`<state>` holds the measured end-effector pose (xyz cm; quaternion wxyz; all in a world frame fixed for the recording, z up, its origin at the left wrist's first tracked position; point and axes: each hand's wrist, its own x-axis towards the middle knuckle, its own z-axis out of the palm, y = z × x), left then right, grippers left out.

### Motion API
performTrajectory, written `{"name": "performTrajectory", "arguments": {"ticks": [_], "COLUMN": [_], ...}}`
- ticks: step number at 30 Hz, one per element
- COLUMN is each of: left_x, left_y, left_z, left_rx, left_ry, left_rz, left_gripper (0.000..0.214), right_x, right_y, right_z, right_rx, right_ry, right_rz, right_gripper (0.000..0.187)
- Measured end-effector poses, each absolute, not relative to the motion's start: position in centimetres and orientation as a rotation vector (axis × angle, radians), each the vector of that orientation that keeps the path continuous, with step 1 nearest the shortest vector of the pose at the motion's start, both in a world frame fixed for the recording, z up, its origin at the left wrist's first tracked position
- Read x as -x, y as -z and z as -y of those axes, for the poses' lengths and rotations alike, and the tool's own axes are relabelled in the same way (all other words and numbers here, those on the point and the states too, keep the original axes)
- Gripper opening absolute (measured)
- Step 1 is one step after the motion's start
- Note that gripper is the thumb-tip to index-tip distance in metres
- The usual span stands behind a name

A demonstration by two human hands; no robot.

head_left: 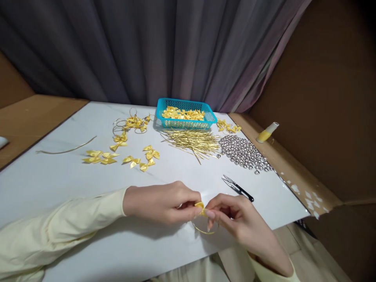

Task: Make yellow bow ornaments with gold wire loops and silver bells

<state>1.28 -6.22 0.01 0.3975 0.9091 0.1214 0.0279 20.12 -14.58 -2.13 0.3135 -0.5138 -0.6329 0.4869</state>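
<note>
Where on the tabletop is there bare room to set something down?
Between the lone gold strand and left sleeve; also between the gold strand pile and left hand. Crowded: around the blue basket, with bows, the strand pile and silvery pieces.

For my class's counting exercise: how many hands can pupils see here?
2: the left hand pinches a yellow bow from its left, and the right hand pinches its right side. Some fingers are hidden, but both hands show.
</note>
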Motion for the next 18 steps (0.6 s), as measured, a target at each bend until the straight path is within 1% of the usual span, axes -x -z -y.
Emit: {"name": "performTrajectory", "arguments": {"ticks": [4, 9, 12, 16, 18], "left_x": [-1.3, -1.2, -1.2, -1.1, -1.1], "left_y": [-0.1, -0.3, -0.3, -0.2, -0.1], "left_z": [6.1, 6.0, 6.0, 5.9, 5.9], "left_rx": [-2.274, -2.277, -2.297, -2.311, -2.305], "left_ry": [-0.100, -0.102, -0.109, -0.091, -0.086], "left_rz": [-0.293, -0.299, -0.312, -0.321, -0.326], "left_gripper": [0.016, 0.016, 0.018, 0.017, 0.018], "right_x": [-20.3, -21.7, -23.2, -25.2, -26.0], "right_y": [2.1, 1.7, 1.3, 0.6, 0.3], "right_z": [14.7, 14.6, 14.7, 15.4, 15.7], "right_rx": [1.378, 1.479, 1.491, 1.552, 1.581], "right_ry": [-1.226, -0.918, -0.797, -0.635, -0.591], "right_rz": [1.713, 1.900, 2.015, 2.102, 2.107], "right_gripper": [0.022, 0.024, 0.025, 0.016, 0.015]}}
